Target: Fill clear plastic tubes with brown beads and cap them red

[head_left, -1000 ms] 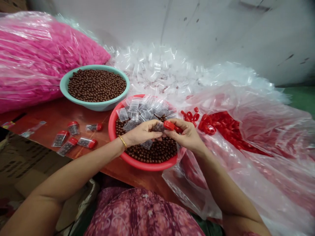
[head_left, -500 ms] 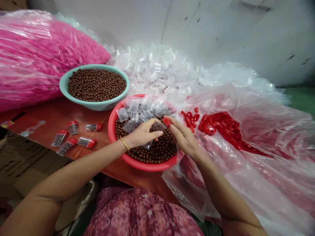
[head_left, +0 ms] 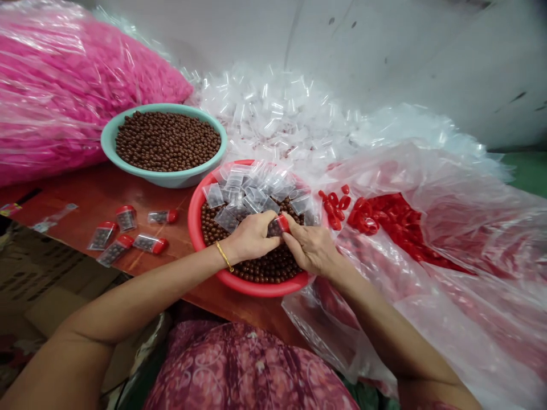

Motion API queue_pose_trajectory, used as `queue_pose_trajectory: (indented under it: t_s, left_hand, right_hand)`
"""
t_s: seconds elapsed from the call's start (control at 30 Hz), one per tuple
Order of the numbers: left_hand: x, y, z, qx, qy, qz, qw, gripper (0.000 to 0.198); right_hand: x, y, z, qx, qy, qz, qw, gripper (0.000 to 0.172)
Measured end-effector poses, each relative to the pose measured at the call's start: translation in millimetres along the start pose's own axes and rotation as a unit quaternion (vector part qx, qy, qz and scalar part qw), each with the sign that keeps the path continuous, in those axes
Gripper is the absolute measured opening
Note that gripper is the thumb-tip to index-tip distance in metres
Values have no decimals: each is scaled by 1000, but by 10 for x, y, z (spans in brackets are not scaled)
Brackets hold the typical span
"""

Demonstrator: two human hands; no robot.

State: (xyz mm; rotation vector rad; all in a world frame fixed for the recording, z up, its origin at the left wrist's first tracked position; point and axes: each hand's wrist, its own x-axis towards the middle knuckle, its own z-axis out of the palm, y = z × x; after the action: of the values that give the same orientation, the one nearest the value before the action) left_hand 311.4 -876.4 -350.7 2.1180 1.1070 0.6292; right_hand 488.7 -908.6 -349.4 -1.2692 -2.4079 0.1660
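Above the red basin (head_left: 196, 225), my left hand (head_left: 251, 236) is closed around a small clear plastic container (head_left: 273, 228) with dark contents. A red cap (head_left: 282, 222) sits at the container's right end. My right hand (head_left: 315, 246) grips that cap between thumb and fingers. Brown balls (head_left: 269, 272) fill the basin below both hands. Several clear containers (head_left: 235, 179) lie heaped on the balls toward the back. How firmly the cap sits is hidden by the fingers.
Several filled, red-capped containers (head_left: 149, 244) lie on the table (head_left: 179, 208) at left. Behind them stands a teal basin (head_left: 111, 149) of brown balls. Loose red caps (head_left: 333, 210) and an open plastic bag (head_left: 448, 199) are at right. A pink-filled bag (head_left: 85, 85) and piled clear containers (head_left: 273, 114) stand behind.
My right hand has moved left and closer to my left hand. The red cap, held apart from the left fingers' grip before, now shows at the end of the filled container.
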Motion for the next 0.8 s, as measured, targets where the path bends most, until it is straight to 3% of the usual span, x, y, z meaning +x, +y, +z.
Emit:
queue_pose_trajectory:
  t_s: [0.1, 0.17, 0.27, 0.33, 0.4, 0.6, 0.7, 0.8]
  left_hand:
    - [26, 28, -25, 10, -15, 15, 1000, 16]
    - [29, 66, -37, 19, -31, 28, 999, 19]
    - [-3, 121, -33, 72, -51, 53, 995, 23]
    - [-37, 139, -17, 117, -53, 69, 989, 25]
    - [-62, 141, -1, 160, -48, 78, 983, 26]
    - [-62, 88, 20, 206, -52, 136, 968, 28]
    - [-70, 42, 11, 226, -41, 141, 963, 28]
    - [-104, 19, -14, 255, -29, 149, 955, 24]
  right_hand:
    - [48, -15, -115, -13, 18, 24, 999, 52]
    - [108, -36, -146, 51, 77, 74, 993, 60]
    - [240, -87, -55, 268, 150, 167, 937, 75]
    - [328, -124, 56, 381, 146, 200, 891, 79]
    - [385, -150, 145, 416, 123, 209, 876, 79]
    - [360, -175, 126, 327, 71, 162, 928, 74]
    - [348, -210, 108, 241, 91, 120, 959, 73]
    - [364, -303, 164, 219, 107, 104, 964, 76]
